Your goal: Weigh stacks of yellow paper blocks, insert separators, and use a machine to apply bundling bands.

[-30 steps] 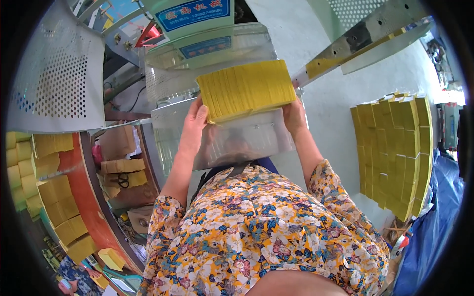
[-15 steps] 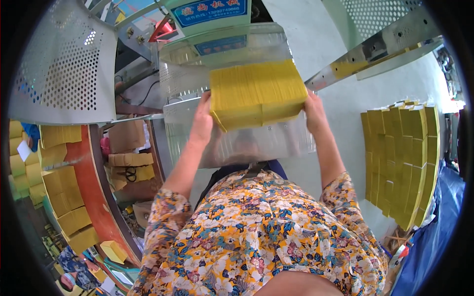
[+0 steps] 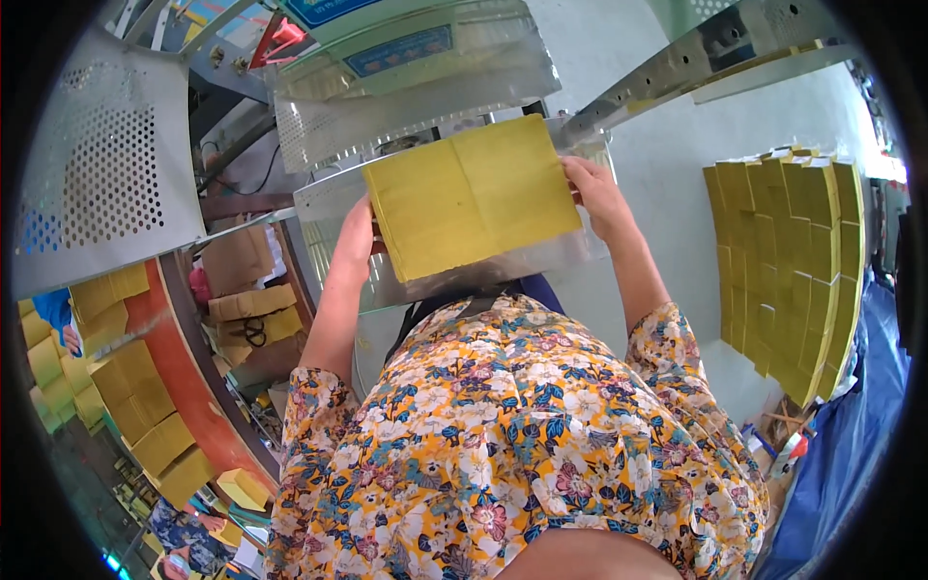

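Note:
A thick stack of yellow paper [image 3: 474, 198] lies between my two hands, its broad top sheet facing up with a faint crease down the middle. My left hand [image 3: 358, 237] grips its left edge, the fingertips partly hidden behind the stack. On the opposite edge, my right hand [image 3: 594, 196] holds with the thumb near the top and the fingers curled at the side. Beneath the stack is a shiny metal machine tray [image 3: 324, 217], and a clear plastic guard [image 3: 416, 92] stands just beyond it.
To the right, a tall pile of yellow paper bundles [image 3: 778, 261] stands beside a blue tarp [image 3: 841, 425]. A perforated metal panel [image 3: 106, 155] rises at the left, above a red-topped table [image 3: 198, 377] bearing more yellow stacks. Another person [image 3: 188, 532] is at the lower left.
The stack has turned from showing its ridged sheet edges to showing its flat broad face. Both hands have come nearer to me with it, still holding its two sides.

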`<action>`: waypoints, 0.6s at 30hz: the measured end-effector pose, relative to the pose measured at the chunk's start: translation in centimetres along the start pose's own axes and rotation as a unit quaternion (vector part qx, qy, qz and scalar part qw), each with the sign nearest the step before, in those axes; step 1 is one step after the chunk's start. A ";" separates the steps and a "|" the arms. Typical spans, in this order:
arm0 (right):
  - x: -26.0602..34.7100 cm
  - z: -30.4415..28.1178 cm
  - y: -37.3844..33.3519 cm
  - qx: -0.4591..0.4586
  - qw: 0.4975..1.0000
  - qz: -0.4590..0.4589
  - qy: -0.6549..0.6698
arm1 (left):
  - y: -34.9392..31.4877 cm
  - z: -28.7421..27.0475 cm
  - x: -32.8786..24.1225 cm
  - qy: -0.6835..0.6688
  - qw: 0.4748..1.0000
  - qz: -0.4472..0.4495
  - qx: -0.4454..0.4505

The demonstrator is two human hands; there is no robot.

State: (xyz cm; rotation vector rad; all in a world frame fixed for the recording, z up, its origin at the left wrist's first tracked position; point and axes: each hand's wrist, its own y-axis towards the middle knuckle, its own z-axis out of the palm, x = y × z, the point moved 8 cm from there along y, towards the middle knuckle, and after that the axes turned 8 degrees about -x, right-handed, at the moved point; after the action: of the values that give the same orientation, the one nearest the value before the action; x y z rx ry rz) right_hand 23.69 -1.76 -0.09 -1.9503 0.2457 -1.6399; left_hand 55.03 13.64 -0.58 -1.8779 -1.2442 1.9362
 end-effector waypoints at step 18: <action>-2.0 0.3 -0.1 -0.010 0.974 -0.059 0.218 | 0.1 0.4 2.5 -0.180 0.965 0.185 -0.036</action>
State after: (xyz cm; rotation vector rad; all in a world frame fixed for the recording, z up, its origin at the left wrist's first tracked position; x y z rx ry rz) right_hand 23.50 -0.59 -1.70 -1.6223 0.3198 -2.1434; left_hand 54.27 14.99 -2.59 -1.9688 -1.1184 2.5537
